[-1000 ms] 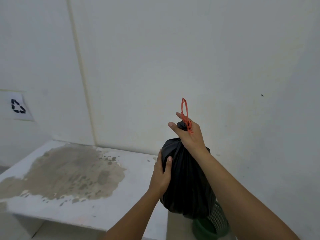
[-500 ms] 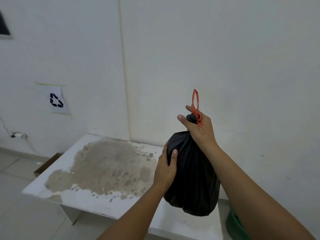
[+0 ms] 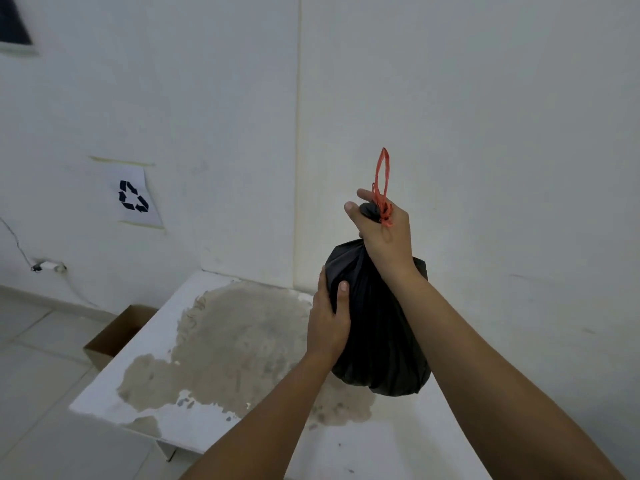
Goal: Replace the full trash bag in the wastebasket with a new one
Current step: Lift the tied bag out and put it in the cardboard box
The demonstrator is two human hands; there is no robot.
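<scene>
Your right hand (image 3: 384, 233) has its grip clenched round the gathered neck of the black bag (image 3: 377, 334), holding it up in front of the white wall (image 3: 485, 133). The bag's orange drawstring (image 3: 382, 181) stands up in a loop above your knuckles, its tail lying across the back of the hand. Your left hand (image 3: 327, 323) grasps the bag's left flank: thumb curled over the near face, fingers hidden behind the plastic. The bag hangs above the right part of the white worktop (image 3: 194, 420), its base just over the surface; whether it touches cannot be told. A large grey-brown worn patch (image 3: 235, 344) covers much of the worktop. On the left wall a paper sheet (image 3: 136, 197) carries a black three-arrow recycling symbol and no readable words. An open cardboard box (image 3: 114, 336) sits on the floor beside the worktop's left edge.
</scene>
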